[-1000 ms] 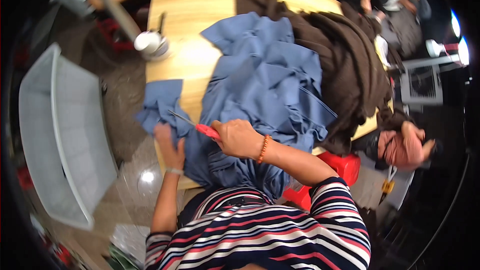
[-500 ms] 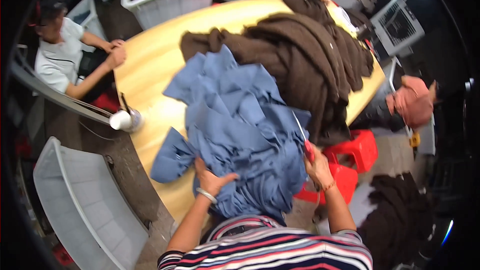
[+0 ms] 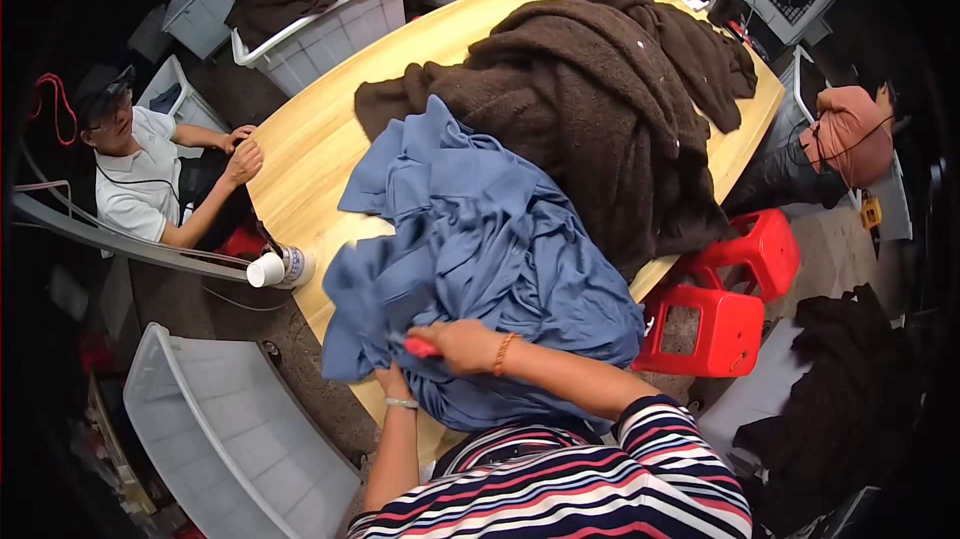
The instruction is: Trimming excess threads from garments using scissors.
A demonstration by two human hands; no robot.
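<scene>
In the lower middle, my right hand (image 3: 466, 346) holds a red handle (image 3: 421, 347). My left hand (image 3: 392, 380) touches blue cloth (image 3: 490, 214), maybe to steady it; I can't tell its grip.

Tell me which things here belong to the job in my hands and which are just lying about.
In use:
red-handled tool, in the right hand
blue cloth, at the left hand

Apparently just lying about:
brown cloth
white cup
red stools
grey bin, lower left

Light wooden table (image 3: 320, 149) under rumpled blue cloth (image 3: 500, 229) and a dark brown fabric pile (image 3: 590, 89).
</scene>
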